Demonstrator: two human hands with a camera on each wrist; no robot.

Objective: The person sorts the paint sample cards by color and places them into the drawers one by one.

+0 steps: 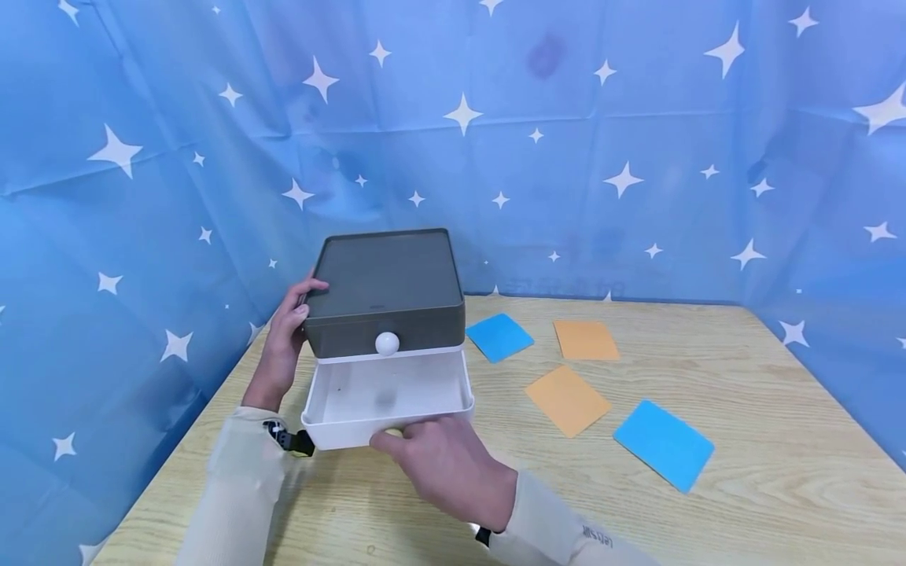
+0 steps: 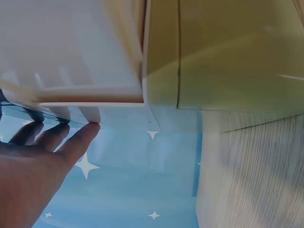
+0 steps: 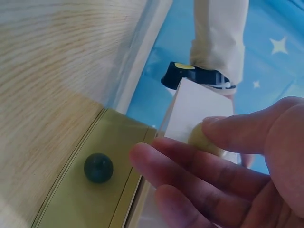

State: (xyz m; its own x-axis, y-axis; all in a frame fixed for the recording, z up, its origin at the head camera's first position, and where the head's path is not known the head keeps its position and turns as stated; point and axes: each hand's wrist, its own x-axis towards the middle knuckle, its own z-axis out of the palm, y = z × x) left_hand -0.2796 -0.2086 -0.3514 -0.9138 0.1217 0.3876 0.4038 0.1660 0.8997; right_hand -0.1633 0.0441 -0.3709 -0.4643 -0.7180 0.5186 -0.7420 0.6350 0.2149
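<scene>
Left hand (image 1: pixel 286 334) braces the grey square plastic drawer box (image 1: pixel 385 291) at worktop 10 o'clock, right hand (image 1: pixel 442 456) pinches the pulled-out white bottom drawer's (image 1: pixel 385 401) knob; likely next: release, fetch a card.

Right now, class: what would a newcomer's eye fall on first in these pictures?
First the grey drawer box near the table's back left corner, its white lower drawer pulled open. The left hand rests on the box's side; the right hand holds the drawer's front. Four cards, two blue and two orange, lie to the right.
</scene>
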